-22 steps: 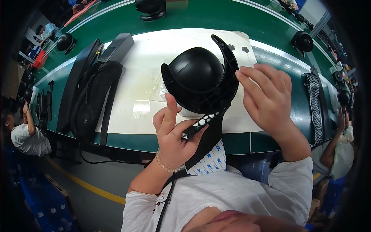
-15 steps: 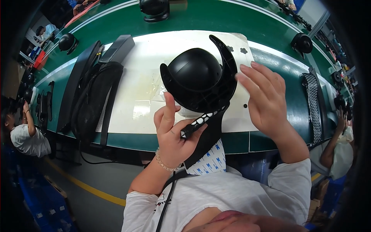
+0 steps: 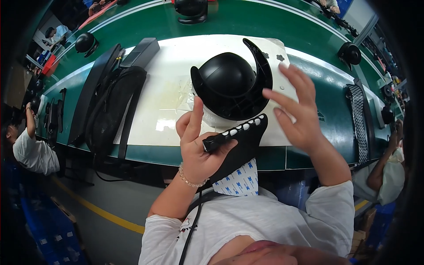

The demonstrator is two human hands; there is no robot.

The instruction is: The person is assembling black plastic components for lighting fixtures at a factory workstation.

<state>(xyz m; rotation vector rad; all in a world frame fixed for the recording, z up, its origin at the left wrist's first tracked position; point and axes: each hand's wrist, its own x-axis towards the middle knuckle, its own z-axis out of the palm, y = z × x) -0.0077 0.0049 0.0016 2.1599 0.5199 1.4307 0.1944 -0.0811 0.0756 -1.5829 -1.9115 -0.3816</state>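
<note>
My left grip [image 3: 197, 152] pinches a black strip dotted with white discs [image 3: 239, 128], just on my side of the glossy black domed, horned shell [image 3: 227, 75] on the white sheet [image 3: 161, 104]. My right grip [image 3: 304, 120], blurred, hovers beside the shell, fingers spread.

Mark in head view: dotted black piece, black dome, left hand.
Dotted black piece [image 3: 244, 143], head view: dark face below the white dots.
Black dome [image 3: 227, 74], head view: middle of its curved surface.
Left hand [image 3: 197, 154], head view: middle of the hand.
</note>
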